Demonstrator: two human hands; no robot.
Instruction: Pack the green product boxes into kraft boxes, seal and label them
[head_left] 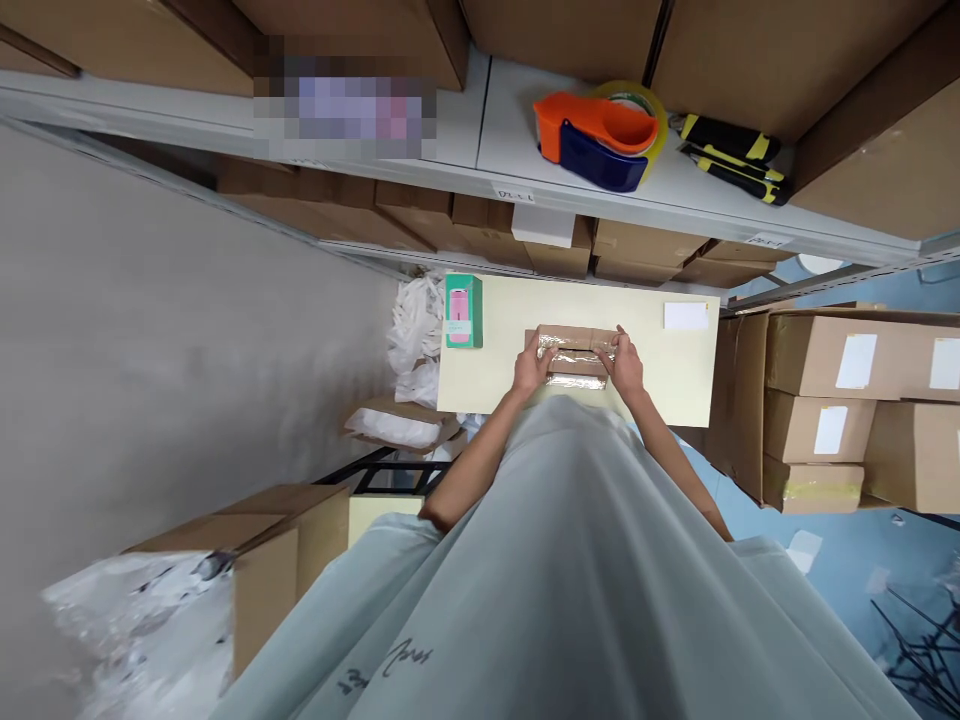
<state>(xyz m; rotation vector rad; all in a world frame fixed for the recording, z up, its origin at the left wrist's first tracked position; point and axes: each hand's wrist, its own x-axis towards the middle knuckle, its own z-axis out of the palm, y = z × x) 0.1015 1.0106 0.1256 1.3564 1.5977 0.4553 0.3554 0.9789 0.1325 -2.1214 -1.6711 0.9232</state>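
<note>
A small brown cardboard box point(576, 340) with shiny clear tape on it lies on the cream tabletop, close to my body. My left hand point(532, 368) grips its left end, thumb on the taped face. At the right end, my right hand point(624, 364) holds it the same way, with the fingers at the far corner. Clear tape glints along the near edge. The underside of the box is hidden. A green box with a pink picture point(463, 312) stands to the left on the table, and a white label point(685, 316) lies to the right.
Above the table, a shelf point(517, 150) carries an orange and blue tape dispenser point(600, 138), yellow-black utility knives point(735, 155) and cartons. Stacked cartons point(817, 420) stand at the right. Left are white plastic bags point(416, 325) and an open carton point(266, 590) with plastic wrap.
</note>
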